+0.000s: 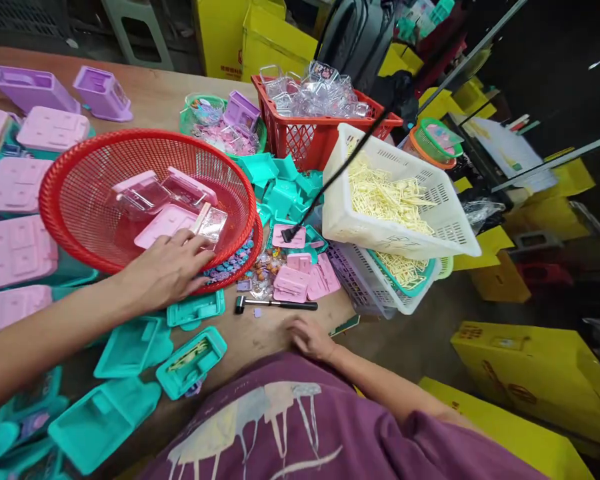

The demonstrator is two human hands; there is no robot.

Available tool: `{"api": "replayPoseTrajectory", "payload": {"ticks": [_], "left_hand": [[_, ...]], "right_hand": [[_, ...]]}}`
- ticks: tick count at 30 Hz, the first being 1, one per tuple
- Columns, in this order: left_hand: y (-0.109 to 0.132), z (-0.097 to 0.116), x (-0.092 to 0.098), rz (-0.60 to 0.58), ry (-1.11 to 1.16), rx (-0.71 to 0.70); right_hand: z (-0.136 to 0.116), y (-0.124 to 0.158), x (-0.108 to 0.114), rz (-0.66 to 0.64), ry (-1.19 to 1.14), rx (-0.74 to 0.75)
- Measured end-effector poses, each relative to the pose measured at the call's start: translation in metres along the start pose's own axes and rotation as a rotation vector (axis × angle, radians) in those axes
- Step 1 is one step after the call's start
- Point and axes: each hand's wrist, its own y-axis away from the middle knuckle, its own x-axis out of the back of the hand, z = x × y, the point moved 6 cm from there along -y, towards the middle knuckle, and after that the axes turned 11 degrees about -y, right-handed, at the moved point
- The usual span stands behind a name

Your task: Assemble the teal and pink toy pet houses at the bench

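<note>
My left hand [175, 267] reaches over the near rim of a red mesh basket [75, 167]. Its fingers are spread, with the tips by a clear plastic case [213, 225] and a flat pink plastic piece [163, 227]. No firm grip on either shows. Farther back in the basket lie pink parts with clear covers [193, 187]. My right hand [310, 337] is at the table's front edge, fingers loosely bent and apart, nothing visible in them. Just beyond it lies a small hammer [277, 304] with a black handle.
Teal boxes [105, 420] and pink-lidded boxes [17, 250] crowd the left. A white basket of cream-coloured parts [390, 200] stands right, near a red crate [300, 137] of clear pieces. A dark rod [340, 173] slants across. Yellow cartons [525, 367] stand on the floor.
</note>
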Motion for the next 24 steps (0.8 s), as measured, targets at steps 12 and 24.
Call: {"api": "replayPoseTrajectory", "payload": {"ticks": [12, 24], "left_hand": [[-0.029, 0.12, 0.014, 0.046, 0.282, -0.137], [-0.103, 0.194, -0.083, -0.09, 0.255, 0.163]], "right_hand": [[0.083, 0.034, 0.04, 0.157, 0.357, -0.15], [0.075, -0.034, 0.08, 0.236, 0.523, -0.04]]}}
